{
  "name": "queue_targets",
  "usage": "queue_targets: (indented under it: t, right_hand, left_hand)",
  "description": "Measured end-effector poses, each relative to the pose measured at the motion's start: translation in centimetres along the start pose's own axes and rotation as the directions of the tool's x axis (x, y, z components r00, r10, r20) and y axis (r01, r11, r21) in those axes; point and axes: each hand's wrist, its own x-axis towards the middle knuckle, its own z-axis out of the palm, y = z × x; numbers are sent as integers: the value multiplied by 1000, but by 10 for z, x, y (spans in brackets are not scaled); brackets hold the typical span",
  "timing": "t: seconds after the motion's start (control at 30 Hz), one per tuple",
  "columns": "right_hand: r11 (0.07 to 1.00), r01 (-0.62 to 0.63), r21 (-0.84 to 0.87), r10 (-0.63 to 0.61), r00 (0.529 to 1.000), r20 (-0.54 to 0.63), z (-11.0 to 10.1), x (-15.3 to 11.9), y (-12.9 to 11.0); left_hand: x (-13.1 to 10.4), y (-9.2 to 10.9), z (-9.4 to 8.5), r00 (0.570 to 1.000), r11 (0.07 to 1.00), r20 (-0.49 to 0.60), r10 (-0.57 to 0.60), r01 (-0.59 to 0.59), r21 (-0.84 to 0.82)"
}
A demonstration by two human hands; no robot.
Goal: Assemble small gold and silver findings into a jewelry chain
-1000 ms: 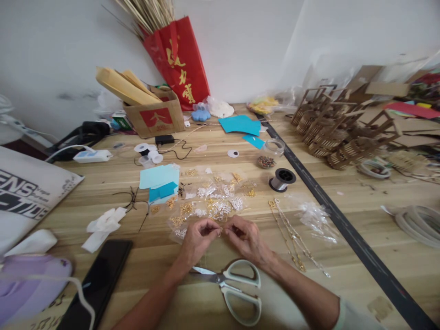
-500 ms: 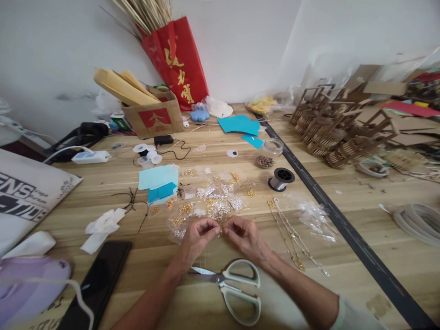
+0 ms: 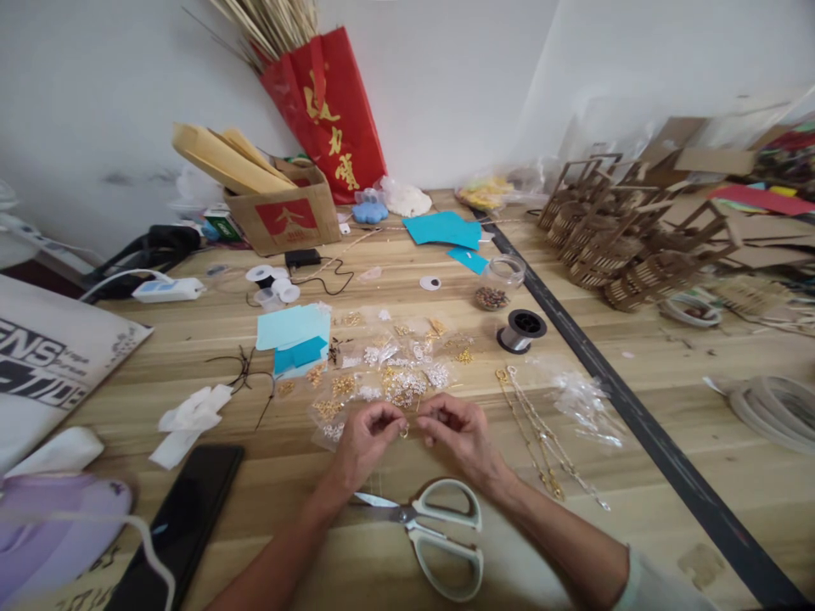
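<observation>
Reading what we can, we find large gold characters down the red bag [image 3: 350, 110] at the upper left of center, the lower two looking like 力 and 寶. On the white bag [image 3: 70, 335] at the left edge we make out a bold black "ENS", with a second bold line below that we cannot read surely. The cardboard box [image 3: 251, 227] carries a red square with a pale emblem; its small print is too blurred for us. At the lower left, beside the phone [image 3: 184, 509], we see handwritten digits, "258" among them.

Near the middle of the frame, the left hand [image 3: 364, 441] pinches a small gold ring [image 3: 404, 432], which shows just under its fingertips. The right hand [image 3: 459, 434] has its fingers drawn together; we cannot tell whether it grips anything. Below the hands we see scissors [image 3: 406, 514].

Compared with half a second ago, we notice a slightly wider gap between the hands and the ring showing more clearly; the scissors have stayed put.
</observation>
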Motion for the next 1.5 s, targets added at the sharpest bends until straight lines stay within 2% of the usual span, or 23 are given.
queue_targets:
  t: [0.13, 0.27, 0.57, 0.67, 0.83, 0.93, 1.0, 1.2, 1.5]
  right_hand:
    - [999, 16, 29, -17, 999, 38, -2, 0, 1]
    - [997, 70, -29, -67, 993, 98, -4, 1, 2]
    - [993, 112, -20, -109, 986, 125, -4, 0, -4]
    - [996, 81, -35, -77, 991, 110, -4, 0, -6]
    - [995, -37, 98, 32, 998, 47, -3, 0, -10]
    - [992, -47, 117, 42, 998, 38, -3, 2, -11]
    - [996, -44, 73, 41, 998, 44, -4, 2, -11]
    - [971, 2, -241, 26, 994, 111, -6, 0, -2]
    - [892, 95, -442, -15, 983, 182, -7, -1, -3]
  left_hand:
    - [-2, 3, 1, 1000, 999, 4, 29, -29, 29]
    - [-1, 5, 0, 1000, 999, 6, 21, -21, 30]
    - [-1, 3, 0, 1000, 1000, 3, 8, -8, 5]
    - [-2, 4, 0, 1000, 1000, 7, 0, 0, 9]
    - [-2, 7, 0, 1000, 1000, 6, -11, 11, 24]
    - [-2, 7, -1, 1000, 999, 10, -14, 14, 32]
    - [-2, 7, -1, 1000, 999, 16, -11, 11, 36]
    - [-2, 9, -1, 1000, 999, 26, 3, -5, 54]
    - [-3, 11, -2, 1000, 999, 26, -11, 10, 54]
